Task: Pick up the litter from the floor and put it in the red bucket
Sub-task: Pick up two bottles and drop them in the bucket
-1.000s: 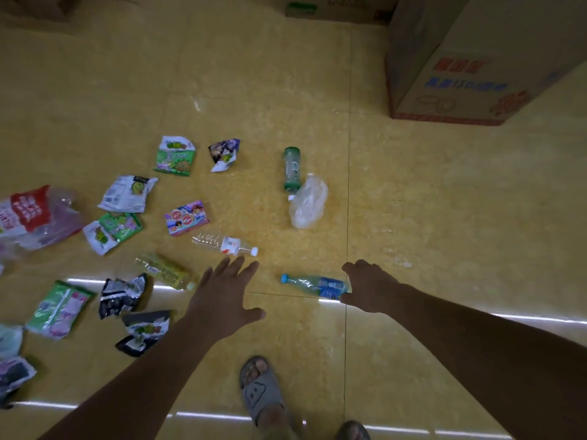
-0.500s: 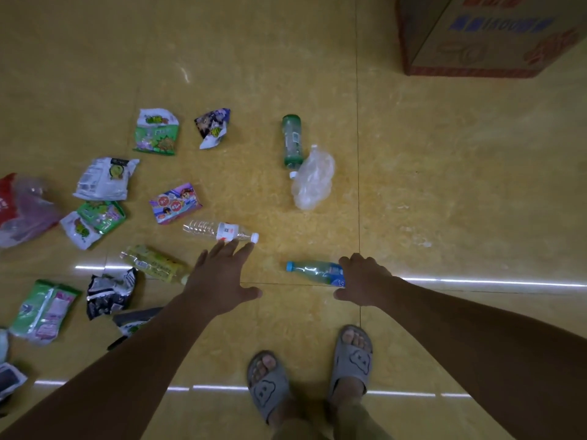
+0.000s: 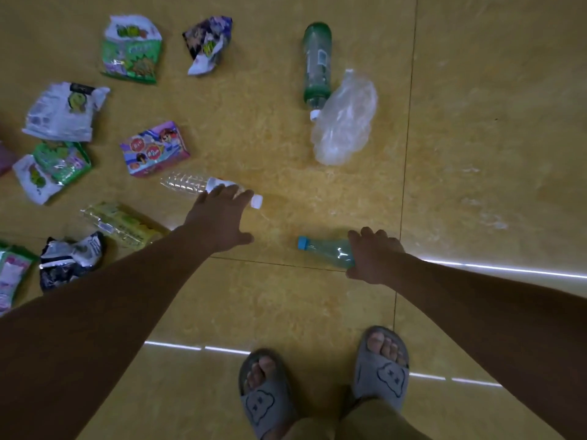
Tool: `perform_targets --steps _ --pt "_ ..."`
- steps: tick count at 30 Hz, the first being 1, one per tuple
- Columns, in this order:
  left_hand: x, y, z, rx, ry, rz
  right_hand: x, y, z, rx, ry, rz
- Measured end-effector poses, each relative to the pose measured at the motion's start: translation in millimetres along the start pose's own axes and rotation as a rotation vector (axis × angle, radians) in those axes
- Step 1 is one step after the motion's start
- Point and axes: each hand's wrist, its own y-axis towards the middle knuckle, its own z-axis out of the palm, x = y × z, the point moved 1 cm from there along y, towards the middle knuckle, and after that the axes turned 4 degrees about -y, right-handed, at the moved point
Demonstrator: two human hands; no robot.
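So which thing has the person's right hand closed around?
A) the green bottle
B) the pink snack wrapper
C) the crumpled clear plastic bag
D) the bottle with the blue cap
D: the right hand has its fingers curled over the base end of the blue-capped bottle, which lies on its side on the floor.

Glossy yellow tiled floor [image 3: 482,128] fills the view, dark grout lines [image 3: 409,122] crossing it, bright strip-light reflections [image 3: 508,270] streaking the near right tiles
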Motion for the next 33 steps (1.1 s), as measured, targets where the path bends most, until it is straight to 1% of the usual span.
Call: perform_targets --steps 4,8,12,16,19,25,33 --pt "14 29 19 0.012 0.097 0.006 1 26 15 -0.019 -0.037 -0.062" --pt "22 48 29 0.006 0.105 -0.027 4 42 20 -0.057 -0.043 -0.099" --pt "28 58 38 0.006 0.170 -0.059 7 52 20 -0.036 -0.026 -0.117" --pt "25 61 45 -0.129 0.241 -0.059 6 58 17 -0.045 -0.020 -0.128" --pt "20 57 48 -0.173 0.233 -0.063 6 56 14 -0.051 0.003 -0.123" --pt "4 25 26 -0.159 0.055 -0.041 8 34 -13 -0.089 0.038 -0.112" --pt "-21 -44 -47 -0.202 -0.389 -0.030 15 -29 -83 -0.119 0.037 -0.125"
